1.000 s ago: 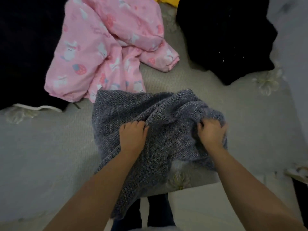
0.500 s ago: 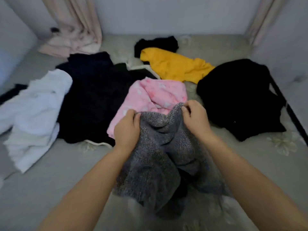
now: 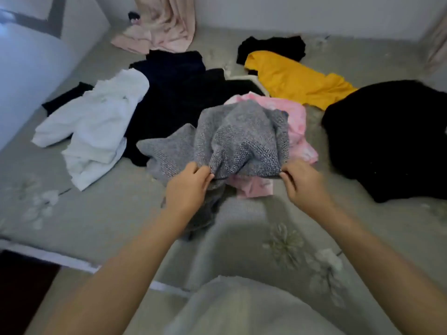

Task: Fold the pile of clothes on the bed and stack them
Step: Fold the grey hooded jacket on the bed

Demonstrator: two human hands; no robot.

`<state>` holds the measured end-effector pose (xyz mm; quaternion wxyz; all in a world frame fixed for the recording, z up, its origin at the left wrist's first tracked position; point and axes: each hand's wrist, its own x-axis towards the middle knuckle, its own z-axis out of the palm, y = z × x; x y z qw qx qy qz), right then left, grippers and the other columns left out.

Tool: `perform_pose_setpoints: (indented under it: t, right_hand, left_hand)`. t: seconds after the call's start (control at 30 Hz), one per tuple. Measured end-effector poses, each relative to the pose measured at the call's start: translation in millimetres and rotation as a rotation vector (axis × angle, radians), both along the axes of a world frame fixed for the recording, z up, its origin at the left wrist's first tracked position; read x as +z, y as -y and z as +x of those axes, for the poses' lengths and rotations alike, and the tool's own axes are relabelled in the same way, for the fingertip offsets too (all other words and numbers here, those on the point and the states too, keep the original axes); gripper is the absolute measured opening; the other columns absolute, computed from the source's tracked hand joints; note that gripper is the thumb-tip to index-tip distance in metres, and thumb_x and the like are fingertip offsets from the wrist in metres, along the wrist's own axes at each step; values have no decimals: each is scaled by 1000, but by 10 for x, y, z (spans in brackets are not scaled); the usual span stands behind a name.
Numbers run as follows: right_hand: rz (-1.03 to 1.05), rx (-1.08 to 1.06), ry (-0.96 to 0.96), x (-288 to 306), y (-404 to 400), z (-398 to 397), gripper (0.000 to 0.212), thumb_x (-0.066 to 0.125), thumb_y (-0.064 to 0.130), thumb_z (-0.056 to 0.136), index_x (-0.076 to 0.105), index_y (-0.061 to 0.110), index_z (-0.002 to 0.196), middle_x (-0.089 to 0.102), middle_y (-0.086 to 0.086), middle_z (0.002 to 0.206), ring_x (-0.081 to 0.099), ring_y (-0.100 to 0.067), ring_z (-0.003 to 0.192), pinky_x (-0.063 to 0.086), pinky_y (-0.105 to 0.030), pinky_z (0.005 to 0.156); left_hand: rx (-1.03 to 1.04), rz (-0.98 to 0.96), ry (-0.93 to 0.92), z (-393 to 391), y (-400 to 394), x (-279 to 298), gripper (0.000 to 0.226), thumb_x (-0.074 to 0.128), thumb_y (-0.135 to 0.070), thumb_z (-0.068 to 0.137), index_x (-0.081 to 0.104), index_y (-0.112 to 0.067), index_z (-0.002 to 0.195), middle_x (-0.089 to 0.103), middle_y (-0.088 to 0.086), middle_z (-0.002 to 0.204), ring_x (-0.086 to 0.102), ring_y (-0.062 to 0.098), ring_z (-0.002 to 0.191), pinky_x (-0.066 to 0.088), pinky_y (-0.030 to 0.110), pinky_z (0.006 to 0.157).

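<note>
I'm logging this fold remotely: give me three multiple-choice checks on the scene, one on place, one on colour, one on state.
1. What lies directly behind the grey knit garment?
A. pink garment
B. white garment
C. curtain

2. What colour is the garment beside the small black one at the far side of the bed?
A. green
B. yellow
C. red

3. How is the grey knit held?
A. left hand only
B. lying free
C. pinched by both hands

Answers: 1 A, the pink garment shows past its edges. 2 B, the yellow garment. 3 C, the left hand and right hand each pinch its near edge.
</note>
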<state>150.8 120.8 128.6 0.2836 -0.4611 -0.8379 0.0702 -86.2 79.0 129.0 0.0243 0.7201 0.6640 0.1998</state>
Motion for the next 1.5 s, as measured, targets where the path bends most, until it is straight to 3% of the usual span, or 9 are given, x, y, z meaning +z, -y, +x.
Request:
perform_pose_setpoints:
  t: [0.17,0.3,0.57,0.83,1.0,1.17,1.27,1.37,1.5]
  right_hand:
    - [-321,-4,270,-1057,666,296,6,57,-13,56,55,-7,55,51,-24,50,52,-34,39,43,-36,32]
    - [-494,-68,291,-1436,675,257,8,68,-9,66,60,-8,65,57,-25,61,58,-36,53,43,-37,44]
    - [-748,-346,478,-2036,-336,-398,81,48,61,84,18,17,145,26,-11,148,28,-29,133,29,-42,106]
    - [-593,-148,332,-2168,-421,-603,22,50,19,93,67,7,99,60,-10,102,53,-22,102,36,-31,84]
    - [-351,10,169,-1855,62,-118,24,87,-1,48,64,4,49,52,-7,46,55,-17,43,45,-22,50]
    - [-584,78,185,-1777,535,331,30,89,0,45,61,9,45,53,1,44,53,-8,42,36,-11,57]
    - [-961,140,422,-1749,682,472,16,68,12,81,67,1,70,56,-3,67,55,-11,65,36,-19,57]
    - [-1208,119,517,-1777,595,469,33,53,32,92,63,9,113,62,-6,106,55,-18,98,41,-27,84]
    - [-786,73,412,-1844,54,0,67,59,40,86,30,19,143,32,-6,147,27,-23,135,24,-37,110]
  left_hand:
    - [-116,-340,-173,243,622,-863,16,81,-4,53,65,-5,55,53,10,48,49,23,32,30,19,26]
    - [-91,-473,-111,316,668,-1234,30,90,-6,45,62,-1,55,55,13,53,56,30,43,38,24,30]
    - [154,-540,-184,74,-19,-1744,47,42,-32,95,36,-13,137,36,7,143,30,22,132,33,35,102]
    - [86,-566,-247,-166,-603,-1820,56,40,-34,96,18,-17,145,17,2,153,10,21,142,23,41,113]
    - [-99,-565,-340,-51,-944,-1884,55,43,-27,96,18,-32,145,-2,3,156,-6,26,143,7,45,114]
    - [-390,-729,-360,129,-749,-1954,29,40,-21,97,49,-21,124,54,7,127,45,21,120,14,40,112]
    - [-539,-938,-245,130,-276,-1906,26,39,-26,98,52,-15,117,63,9,106,55,24,90,39,29,76]
    - [-544,-1187,-91,-8,124,-1860,29,45,-29,96,55,-10,116,62,10,112,56,22,100,38,27,74]
    - [-383,-1106,147,-244,379,-1744,35,54,-29,91,53,-13,122,61,4,117,55,17,107,40,23,85]
